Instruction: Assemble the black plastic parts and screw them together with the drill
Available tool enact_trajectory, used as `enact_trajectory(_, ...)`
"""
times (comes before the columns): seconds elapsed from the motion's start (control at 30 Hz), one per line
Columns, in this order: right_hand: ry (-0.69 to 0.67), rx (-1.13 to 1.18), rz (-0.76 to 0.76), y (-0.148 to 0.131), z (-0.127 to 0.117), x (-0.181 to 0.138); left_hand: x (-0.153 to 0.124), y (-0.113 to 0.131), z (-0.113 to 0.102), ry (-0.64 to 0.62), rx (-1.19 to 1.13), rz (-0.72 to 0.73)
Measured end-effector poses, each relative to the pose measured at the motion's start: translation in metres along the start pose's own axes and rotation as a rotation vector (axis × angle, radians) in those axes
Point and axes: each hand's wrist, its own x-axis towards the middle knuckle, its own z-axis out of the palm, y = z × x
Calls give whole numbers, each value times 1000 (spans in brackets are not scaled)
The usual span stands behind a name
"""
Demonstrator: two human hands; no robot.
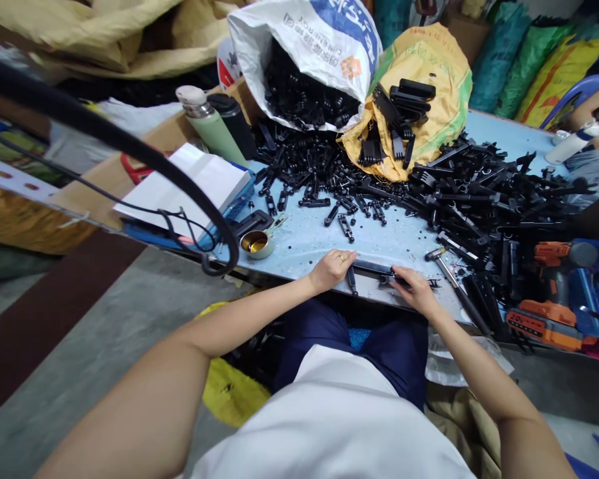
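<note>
Both my hands are at the front edge of the blue table, on a long, narrow black bar-like part between them. My left hand is closed on its left end, fingers pinched together. At the other end, my right hand grips the bar with thumb and fingers. A short black piece points down beside my left fingers. Under and beside my right fingers lie other dark parts, partly covered. To the right rests a hammer with a black handle.
A heap of black parts covers the table's right side. Behind stand a white sack and a yellow sack. An orange cordless drill lies at right. At left are a metal cup, paper and a green bottle.
</note>
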Motion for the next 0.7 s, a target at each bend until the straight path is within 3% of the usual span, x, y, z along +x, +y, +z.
enact_trajectory(0.23,-23,-49,-24,11,-1,-6,-5,-10,-6,-15,4,47)
enact_trajectory(0.37,-12,-67,-56,17,2,-7,7,11,-12,-86,88,-54)
enact_trajectory(0.5,23,-105,-12,12,10,-11,37,50,-4,-318,21,-42)
enact_trajectory(0.6,75,-127,22,6,16,-15,54,63,5,-520,-86,-110)
enact_trajectory(0.7,88,-134,-19,8,15,-14,58,62,10,-556,-157,-166)
